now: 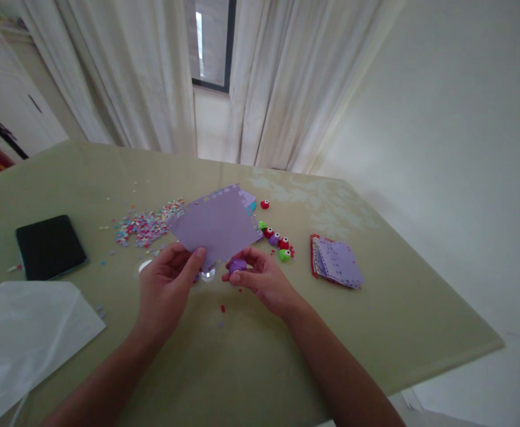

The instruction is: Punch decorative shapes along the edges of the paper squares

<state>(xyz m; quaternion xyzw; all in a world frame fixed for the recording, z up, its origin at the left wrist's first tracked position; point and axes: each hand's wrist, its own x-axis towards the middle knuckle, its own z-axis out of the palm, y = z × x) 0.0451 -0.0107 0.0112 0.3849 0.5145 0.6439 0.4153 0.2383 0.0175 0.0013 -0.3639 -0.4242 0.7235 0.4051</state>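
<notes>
My left hand [167,284] pinches the near corner of a purple sheet of paper [218,226] between thumb and fingers. Small notches run along the sheet's far edges. In my right hand [262,279], the fingers are closed on a small purple paper punch [237,265], close to the sheet's near right edge. Whether the punch grips the paper, I cannot tell. Beyond the right hand lies a row of small red, purple and green punches with eyes [283,243]. Under the hands, a clear round piece [207,274] shows in part.
A heap of coloured paper confetti [148,226] spreads at the left of the table [251,362]. Farther left lies a black phone [51,246], with a white sheet or bag [32,338] nearer me. On the right sits a stack of notched purple and red papers [338,263].
</notes>
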